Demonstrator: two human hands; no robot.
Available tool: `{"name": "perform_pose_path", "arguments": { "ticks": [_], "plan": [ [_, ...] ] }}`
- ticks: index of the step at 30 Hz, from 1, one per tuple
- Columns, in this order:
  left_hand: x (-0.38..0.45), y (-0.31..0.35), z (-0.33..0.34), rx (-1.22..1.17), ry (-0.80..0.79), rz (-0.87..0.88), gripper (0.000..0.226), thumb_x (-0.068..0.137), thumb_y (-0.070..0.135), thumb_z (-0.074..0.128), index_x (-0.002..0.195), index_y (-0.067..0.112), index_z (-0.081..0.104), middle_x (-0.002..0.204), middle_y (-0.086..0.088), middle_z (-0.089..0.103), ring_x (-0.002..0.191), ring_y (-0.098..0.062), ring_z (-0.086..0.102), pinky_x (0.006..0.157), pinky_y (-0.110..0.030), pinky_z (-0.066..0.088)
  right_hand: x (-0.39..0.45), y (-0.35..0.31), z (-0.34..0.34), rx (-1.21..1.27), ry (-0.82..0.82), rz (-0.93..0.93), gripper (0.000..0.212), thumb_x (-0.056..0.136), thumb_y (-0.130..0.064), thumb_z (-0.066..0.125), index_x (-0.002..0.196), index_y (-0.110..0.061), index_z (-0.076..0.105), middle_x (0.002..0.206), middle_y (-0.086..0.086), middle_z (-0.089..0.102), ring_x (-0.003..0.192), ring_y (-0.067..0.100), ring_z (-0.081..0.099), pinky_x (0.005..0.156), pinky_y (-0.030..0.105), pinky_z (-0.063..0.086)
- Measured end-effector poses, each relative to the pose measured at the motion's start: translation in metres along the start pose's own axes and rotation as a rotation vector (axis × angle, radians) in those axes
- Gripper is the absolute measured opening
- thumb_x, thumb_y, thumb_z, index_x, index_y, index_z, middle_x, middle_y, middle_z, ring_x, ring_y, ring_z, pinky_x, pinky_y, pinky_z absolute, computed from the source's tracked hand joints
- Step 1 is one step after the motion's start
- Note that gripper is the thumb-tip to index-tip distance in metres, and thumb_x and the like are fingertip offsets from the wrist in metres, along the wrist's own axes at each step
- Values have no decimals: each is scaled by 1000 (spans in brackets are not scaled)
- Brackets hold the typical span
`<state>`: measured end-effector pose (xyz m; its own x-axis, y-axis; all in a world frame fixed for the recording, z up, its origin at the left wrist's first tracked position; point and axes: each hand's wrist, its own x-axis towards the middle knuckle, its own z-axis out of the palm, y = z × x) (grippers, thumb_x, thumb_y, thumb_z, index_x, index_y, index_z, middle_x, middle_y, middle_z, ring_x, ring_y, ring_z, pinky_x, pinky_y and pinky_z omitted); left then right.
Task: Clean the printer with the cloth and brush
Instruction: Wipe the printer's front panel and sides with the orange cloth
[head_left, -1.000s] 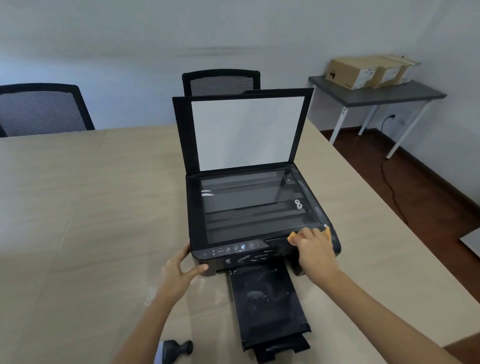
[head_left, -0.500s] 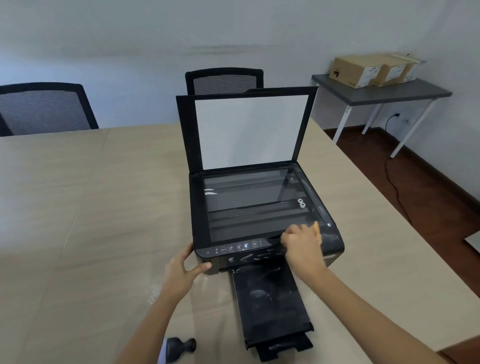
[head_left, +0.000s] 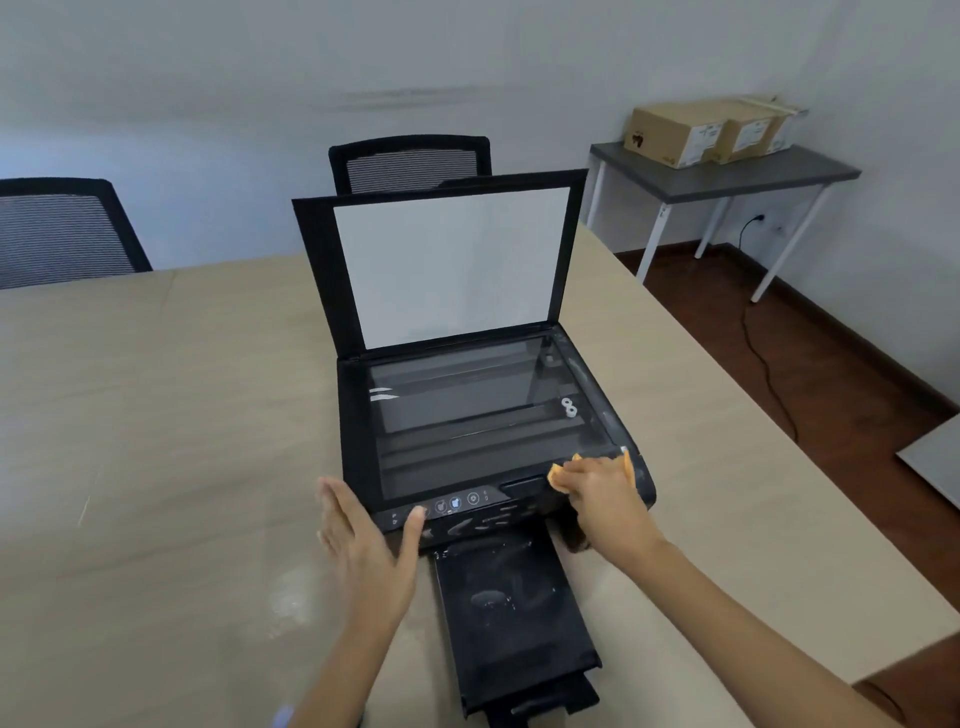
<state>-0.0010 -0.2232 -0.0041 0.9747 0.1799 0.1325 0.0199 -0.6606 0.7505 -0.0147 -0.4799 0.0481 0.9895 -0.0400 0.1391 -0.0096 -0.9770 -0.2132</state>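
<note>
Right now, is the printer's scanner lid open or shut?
Open. The scanner lid stands raised at the back of the printer, its white underside facing the camera, and the scanner glass lies exposed.

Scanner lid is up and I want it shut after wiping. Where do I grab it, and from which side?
Probably the lid's free top edge, near the middle, reached from the front. It stands nearly upright, hinged along the back of the printer, so that edge swings furthest. The left hand is open and free; the right hand presses the cloth.
</note>
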Motion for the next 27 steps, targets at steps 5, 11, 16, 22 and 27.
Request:
{"name": "perform_pose_path", "arguments": {
  "ticks": [5,11,16,22,27],
  "plan": [
    [-6,33,27,141,6,-119,104,85,65,45,150,15,-19,159,-21,-20,147,-31,-24,117,-60,-2,52,56,-53,613,99,476,32,86,7,47,92,-6,76,90,6,72,75,7,64,66,-2,42],
    [5,46,30,227,-26,-308,146,46,97,40,151,11,-15,159,-23,-10,148,-35,-13,116,-63,2,146,100,-55,570,80,410,32,93,-4,46,117,-7,66,121,12,68,114,26,61,108,37,43],
    [6,45,23,283,-81,-315,154,37,95,52,151,14,-14,161,-13,-5,149,-31,-5,115,-65,6,204,94,-21,403,-83,92,30,97,-7,41,112,3,64,115,23,67,110,37,60,96,34,41],
    [2,50,18,260,-90,-339,159,34,91,53,151,11,-17,163,-7,-10,150,-26,-11,117,-64,9,170,115,7,176,-116,-333,24,99,-17,39,110,-3,55,112,12,57,108,30,49,101,35,36],
    [5,48,19,286,-87,-354,160,31,95,50,151,11,-14,163,-6,-9,150,-24,-10,118,-62,9,129,128,24,110,-51,-366,38,98,-23,29,114,-5,58,115,11,62,108,31,57,106,31,31]
  ]
}}
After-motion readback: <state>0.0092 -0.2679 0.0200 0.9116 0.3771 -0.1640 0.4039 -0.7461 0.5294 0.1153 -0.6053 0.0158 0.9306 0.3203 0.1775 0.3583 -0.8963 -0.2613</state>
